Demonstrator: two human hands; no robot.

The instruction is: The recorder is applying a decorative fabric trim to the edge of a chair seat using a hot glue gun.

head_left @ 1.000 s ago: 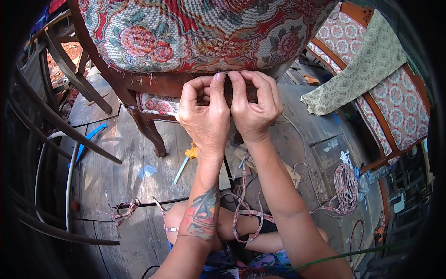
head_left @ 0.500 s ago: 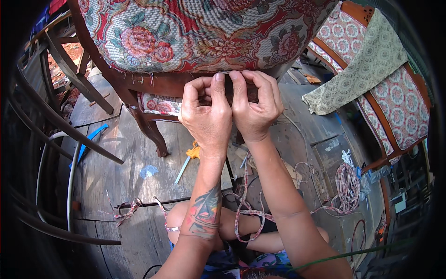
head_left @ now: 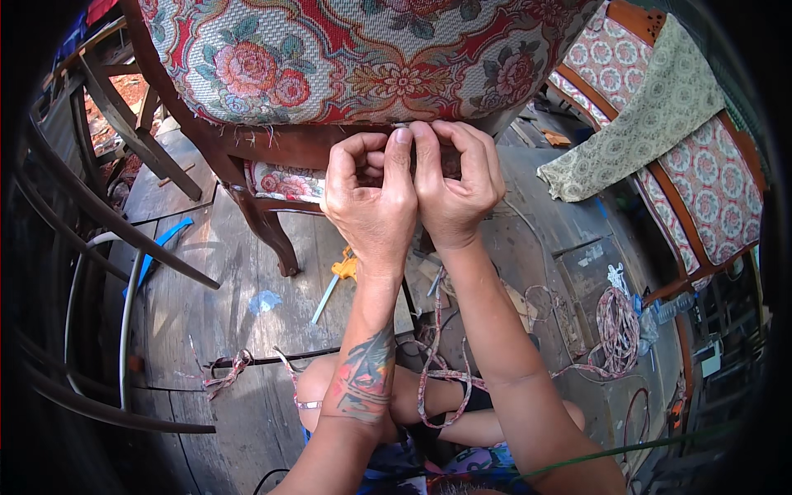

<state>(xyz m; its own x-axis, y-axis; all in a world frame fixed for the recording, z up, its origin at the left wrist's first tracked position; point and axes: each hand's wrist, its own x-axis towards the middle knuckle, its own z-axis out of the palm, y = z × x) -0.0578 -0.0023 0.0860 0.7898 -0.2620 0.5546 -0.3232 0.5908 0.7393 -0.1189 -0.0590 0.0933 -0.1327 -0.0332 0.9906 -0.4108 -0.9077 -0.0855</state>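
A wooden chair with a floral red and cream upholstered back stands in front of me. My left hand and my right hand are side by side at the lower edge of that fabric, thumbs almost touching, fingers curled closed on the frayed edge. The fingertips partly hide what they pinch. Below the back, the patterned seat shows behind my hands.
A yellow glue gun with a clear stick lies on the plank floor. Coiled patterned piping is at right. A second upholstered piece with pale cloth draped over it stands upper right. Dark curved frames line the left.
Both hands have shifted slightly right and stay pinched at the fabric edge, thumb tips now a little closer together. The rest looks the same.
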